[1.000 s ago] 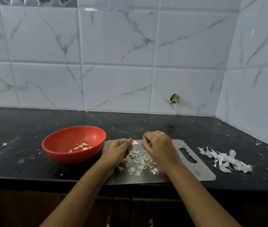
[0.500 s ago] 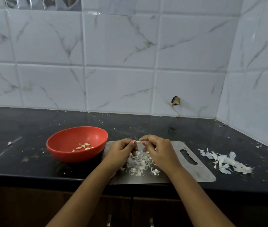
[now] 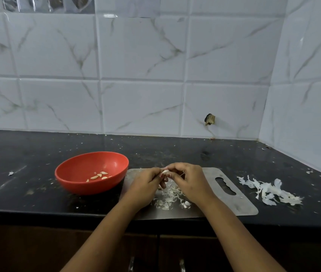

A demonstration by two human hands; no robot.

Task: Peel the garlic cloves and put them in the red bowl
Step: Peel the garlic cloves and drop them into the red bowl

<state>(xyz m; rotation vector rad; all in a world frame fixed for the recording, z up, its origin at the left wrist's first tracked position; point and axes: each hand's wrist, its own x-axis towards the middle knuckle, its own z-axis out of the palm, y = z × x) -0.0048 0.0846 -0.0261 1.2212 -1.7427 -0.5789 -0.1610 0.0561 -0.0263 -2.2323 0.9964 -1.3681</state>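
I see my left hand (image 3: 145,185) and right hand (image 3: 190,182) pinching one garlic clove (image 3: 165,171) between closed fingers above the steel board (image 3: 232,203); the red bowl (image 3: 91,171) sits just left, holding peeled cloves (image 3: 99,175).

left hand (image 3: 145,185) and right hand (image 3: 190,182) now closed together, both pinching the garlic clove (image 3: 165,171), earlier apart

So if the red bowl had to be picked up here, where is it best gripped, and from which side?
Probably by the rim of the red bowl on its left side. The wall curves out to a thin open lip, the counter there is bare, and the left hand and steel board crowd its right. The peeled cloves lie low inside.
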